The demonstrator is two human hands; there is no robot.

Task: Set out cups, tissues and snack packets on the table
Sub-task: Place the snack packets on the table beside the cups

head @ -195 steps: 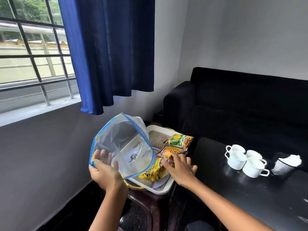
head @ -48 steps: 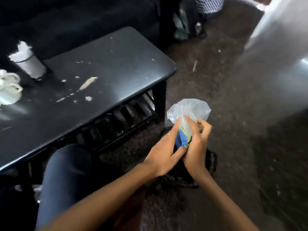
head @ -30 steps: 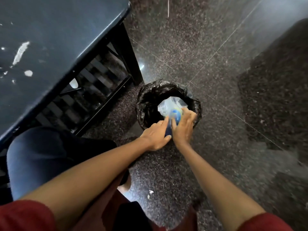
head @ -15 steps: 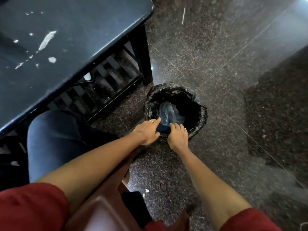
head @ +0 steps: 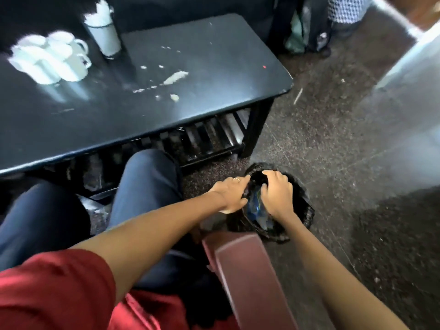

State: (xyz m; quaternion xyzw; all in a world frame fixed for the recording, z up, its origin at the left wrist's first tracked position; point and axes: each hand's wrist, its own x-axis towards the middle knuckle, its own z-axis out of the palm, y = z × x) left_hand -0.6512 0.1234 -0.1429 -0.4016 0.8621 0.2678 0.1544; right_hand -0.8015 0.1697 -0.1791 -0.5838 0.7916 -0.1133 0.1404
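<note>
A crumpled clear plastic bag (head: pixel 254 208) with blue trim lies inside a bin lined with black plastic (head: pixel 306 211) on the floor, right of my knees. My right hand (head: pixel 277 194) is over the bin's mouth, fingers curled down onto the bag. Beside it my left hand (head: pixel 229 194) lies flat against the bin's near rim, fingers straight and touching the bag's edge. Several white cups (head: pixel 48 58) stand clustered at the far left of the black table (head: pixel 202 75). Behind them stands a holder of white tissues (head: pixel 103 32). No snack packets are in view.
White crumbs (head: pixel 175 77) dot the table's middle. A slatted shelf (head: pixel 207 139) runs under the tabletop. A maroon chair arm (head: pixel 247 275) juts out beside my lap. Dark bags (head: pixel 309 32) sit on the speckled floor at the far right, past the table.
I carried the bag from the tray to the bin and pushed it in. Since half a second ago my view has lifted, bringing the cups and tissues in, and my right hand has moved over the bag.
</note>
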